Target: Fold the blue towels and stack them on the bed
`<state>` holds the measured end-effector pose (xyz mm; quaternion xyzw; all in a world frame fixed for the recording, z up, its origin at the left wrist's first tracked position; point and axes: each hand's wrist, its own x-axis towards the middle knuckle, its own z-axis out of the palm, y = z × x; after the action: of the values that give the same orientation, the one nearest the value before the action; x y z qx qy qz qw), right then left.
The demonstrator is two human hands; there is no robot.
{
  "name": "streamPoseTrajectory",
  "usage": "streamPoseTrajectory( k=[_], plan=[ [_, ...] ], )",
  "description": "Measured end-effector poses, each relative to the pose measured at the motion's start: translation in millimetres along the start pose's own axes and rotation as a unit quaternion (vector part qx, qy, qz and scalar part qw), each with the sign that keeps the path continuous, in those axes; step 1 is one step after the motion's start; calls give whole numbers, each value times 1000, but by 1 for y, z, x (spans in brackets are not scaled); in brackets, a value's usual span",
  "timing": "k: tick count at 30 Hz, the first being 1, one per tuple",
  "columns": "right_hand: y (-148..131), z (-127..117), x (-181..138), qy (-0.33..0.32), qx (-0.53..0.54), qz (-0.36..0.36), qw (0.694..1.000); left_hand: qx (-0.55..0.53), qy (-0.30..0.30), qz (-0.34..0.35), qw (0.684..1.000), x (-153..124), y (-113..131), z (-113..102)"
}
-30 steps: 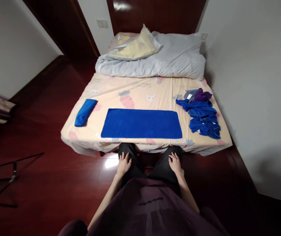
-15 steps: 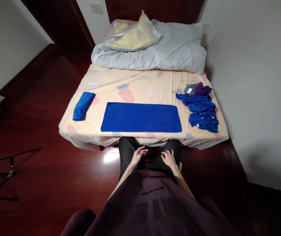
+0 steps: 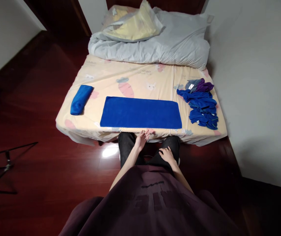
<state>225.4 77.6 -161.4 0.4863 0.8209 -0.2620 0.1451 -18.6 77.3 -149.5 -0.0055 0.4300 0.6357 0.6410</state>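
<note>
A blue towel [image 3: 141, 113] lies spread flat near the front edge of the bed [image 3: 98, 70]. My left hand [image 3: 142, 139] is just in front of that edge, fingers stretched toward the towel but apart from it, holding nothing. Over my right thigh rests my right hand [image 3: 167, 154], its fingers spread on the dark trousers [image 3: 171, 144]. On the left of the bed sits a blue towel rolled into a bundle [image 3: 81, 100]. A crumpled heap of blue cloths [image 3: 201, 106] lies at the right, with a purple cloth [image 3: 205, 86] and a greyish one at its back.
Across the back of the bed are a bunched grey-white quilt [image 3: 150, 50] and a yellow pillow [image 3: 137, 28] in a clear cover. Black tripod legs [image 3: 7, 167] stand on the dark red floor [image 3: 56, 180] at left. A pale wall [image 3: 253, 82] runs along the right side.
My left hand has moved forward from between my thighs to the bed's front edge. My right hand stays on the thigh. The view has tilted slightly downward.
</note>
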Motion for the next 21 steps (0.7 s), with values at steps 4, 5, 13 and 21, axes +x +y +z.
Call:
streamPoseTrajectory(
  k=[4, 5, 13, 21],
  plan=[
    [-5, -12, 0, -43, 43, -9, 998, -60, 12, -23, 998, 16, 4, 10],
    [-7, -18, 2, -56, 60, -17, 996, -82, 21, -27, 996, 19, 5, 13],
    [-45, -124, 81, 193, 170, -120, 959, -204, 75, -37, 975, 44, 13, 24],
    [-111, -228, 261, 159, 58, -113, 979, -282, 105, -14, 954, 62, -3, 20]
  ],
)
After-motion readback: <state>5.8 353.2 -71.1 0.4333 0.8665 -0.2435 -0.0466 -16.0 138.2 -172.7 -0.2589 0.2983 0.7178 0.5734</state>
